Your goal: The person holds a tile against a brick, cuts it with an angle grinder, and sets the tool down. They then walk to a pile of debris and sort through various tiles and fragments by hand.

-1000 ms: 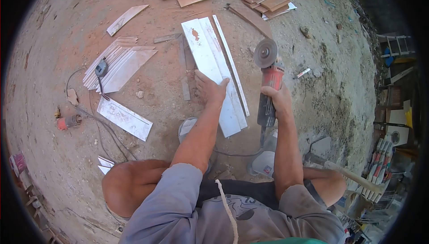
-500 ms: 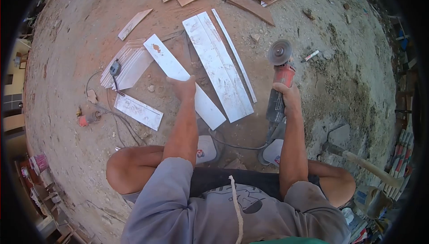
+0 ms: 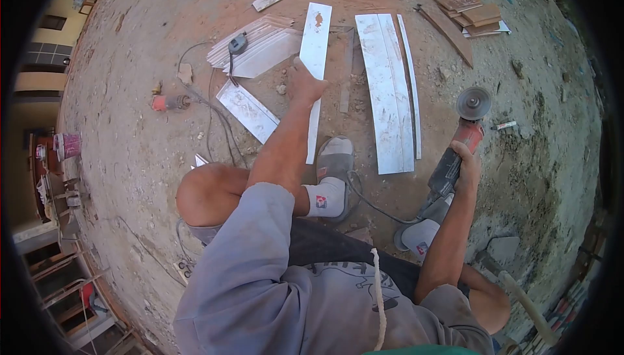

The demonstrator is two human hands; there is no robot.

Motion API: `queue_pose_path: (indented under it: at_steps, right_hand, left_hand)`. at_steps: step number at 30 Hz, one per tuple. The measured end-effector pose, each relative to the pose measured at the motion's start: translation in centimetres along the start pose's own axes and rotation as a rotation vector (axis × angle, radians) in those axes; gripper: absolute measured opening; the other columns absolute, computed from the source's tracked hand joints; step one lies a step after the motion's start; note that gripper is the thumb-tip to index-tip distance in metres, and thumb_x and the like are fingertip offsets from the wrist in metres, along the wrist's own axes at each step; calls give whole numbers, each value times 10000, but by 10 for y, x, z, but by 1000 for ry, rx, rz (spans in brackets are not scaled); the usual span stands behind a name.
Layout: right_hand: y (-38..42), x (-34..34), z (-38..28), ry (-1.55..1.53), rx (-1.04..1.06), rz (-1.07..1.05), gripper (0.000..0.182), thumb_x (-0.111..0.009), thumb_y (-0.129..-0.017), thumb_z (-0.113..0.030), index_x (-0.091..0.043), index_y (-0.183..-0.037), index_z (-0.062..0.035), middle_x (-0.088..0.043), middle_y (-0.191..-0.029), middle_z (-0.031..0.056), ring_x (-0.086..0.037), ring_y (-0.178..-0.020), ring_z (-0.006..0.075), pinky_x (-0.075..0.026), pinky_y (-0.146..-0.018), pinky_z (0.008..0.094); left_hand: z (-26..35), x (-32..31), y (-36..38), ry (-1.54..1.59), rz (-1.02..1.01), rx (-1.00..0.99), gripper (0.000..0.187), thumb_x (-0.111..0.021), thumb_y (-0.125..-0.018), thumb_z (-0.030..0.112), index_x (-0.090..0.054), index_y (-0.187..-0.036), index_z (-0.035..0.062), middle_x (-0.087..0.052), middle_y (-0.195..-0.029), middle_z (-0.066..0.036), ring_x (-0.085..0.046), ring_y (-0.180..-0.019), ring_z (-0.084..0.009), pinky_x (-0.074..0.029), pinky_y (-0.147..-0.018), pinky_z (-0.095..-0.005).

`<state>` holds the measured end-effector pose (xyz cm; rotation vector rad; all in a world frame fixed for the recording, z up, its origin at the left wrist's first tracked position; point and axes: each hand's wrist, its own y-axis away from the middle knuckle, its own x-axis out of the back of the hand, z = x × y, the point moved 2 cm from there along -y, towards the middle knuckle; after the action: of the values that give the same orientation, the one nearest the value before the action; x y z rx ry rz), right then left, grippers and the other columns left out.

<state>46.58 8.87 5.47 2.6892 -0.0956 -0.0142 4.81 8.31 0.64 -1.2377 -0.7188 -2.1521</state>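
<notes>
My left hand (image 3: 307, 85) grips the edge of a long white strip (image 3: 315, 43) that has a brown patch near its far end. My right hand (image 3: 469, 163) is wrapped round the body of a red and black angle grinder (image 3: 447, 172), its round disc (image 3: 474, 103) pointing away from me. Between the hands, a wide white board (image 3: 385, 95) with a line along it lies on the ground, a thin white strip (image 3: 409, 88) beside it. Left of my left hand is a shorter white piece (image 3: 248, 111).
A tape measure (image 3: 238, 44) rests on stacked pale pieces (image 3: 266, 56). A red tool (image 3: 170, 102) with a cord lies at the left. Brown pieces (image 3: 481, 14) are at the far right, a marker (image 3: 506, 125) by the disc, and a wooden-handled tool (image 3: 526, 303) near my right knee.
The view has swung left, so the ground items appear further right. My left hand has turned the held white strip more upright in view, closer to the stacked pieces. The grinder stays in my right hand.
</notes>
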Motion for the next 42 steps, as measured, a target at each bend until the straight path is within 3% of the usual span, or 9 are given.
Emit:
queue_pose_path:
  at_steps: [6,13,16,21,28,30,35,37,42]
  right_hand:
    - [5,-19,0,30,-41,-27,307,-719,-719,-166,-577,-955,-29,-578,-720,20,-572,-545,132,-472,-527,274]
    - [9,-42,-9,54,-3,-80,285,-713,-725,-169,-575,-939,-39,-582,-725,26,-575,-555,130,-473,-524,278]
    - [7,-42,-10,39,9,-92,292,-714,-729,-167,-576,-950,-37,-585,-730,27,-578,-564,129,-473,-534,270]
    - [6,-44,-14,-28,37,-83,268,-708,-736,-164,-574,-933,-41,-582,-718,26,-574,-552,126,-469,-518,269]
    - [8,-31,-9,-60,12,-64,253,-704,-747,-186,-572,-902,-35,-585,-702,37,-574,-527,139,-476,-493,279]
    - [8,-26,-5,-106,-13,-53,257,-708,-743,-162,-582,-923,-30,-591,-705,37,-580,-528,138,-488,-501,281]
    - [-1,-16,16,-258,-123,-50,247,-710,-751,-156,-596,-927,-26,-598,-695,37,-589,-530,141,-503,-510,284]
    - [-7,-12,25,-284,-138,-23,295,-712,-760,-267,-607,-842,-3,-633,-669,109,-623,-524,190,-523,-504,309]
    - [-2,-4,16,-278,-96,-43,266,-707,-758,-221,-589,-899,-28,-610,-693,61,-600,-531,155,-502,-502,291]
  left_hand:
    - [-76,0,-14,-47,-37,-217,868,-779,-629,216,-335,-1347,15,-522,-1219,-237,-540,-1133,-404,-465,-964,-453]
    - [-107,-46,6,7,-204,-135,857,-774,-623,210,-344,-1334,-2,-517,-1214,-252,-525,-1148,-412,-461,-967,-458]
    - [-100,-62,15,101,-167,-183,840,-772,-631,213,-353,-1321,-23,-489,-1250,-261,-499,-1180,-416,-446,-990,-453]
    - [-51,-45,46,-132,-243,100,767,-755,-690,254,-394,-1311,-13,-419,-1351,-223,-421,-1273,-393,-399,-1034,-445]
    - [-9,-55,48,-228,35,-158,597,-684,-812,318,-496,-1280,-1,-446,-1349,-211,-431,-1278,-364,-408,-1012,-460]
    - [16,-65,47,89,-113,-205,568,-657,-833,392,-588,-1208,-29,-610,-1166,-228,-590,-1096,-363,-465,-949,-425]
    - [50,-101,70,342,-193,-223,645,-637,-857,451,-578,-1214,-83,-615,-1199,-261,-606,-1111,-350,-467,-932,-410]
    - [47,-119,71,413,-272,-10,620,-616,-881,452,-580,-1213,-71,-626,-1179,-234,-618,-1068,-319,-468,-920,-390]
    - [41,-161,57,768,-401,152,533,-562,-921,429,-619,-1134,-56,-652,-1086,-232,-622,-1004,-327,-460,-890,-404]
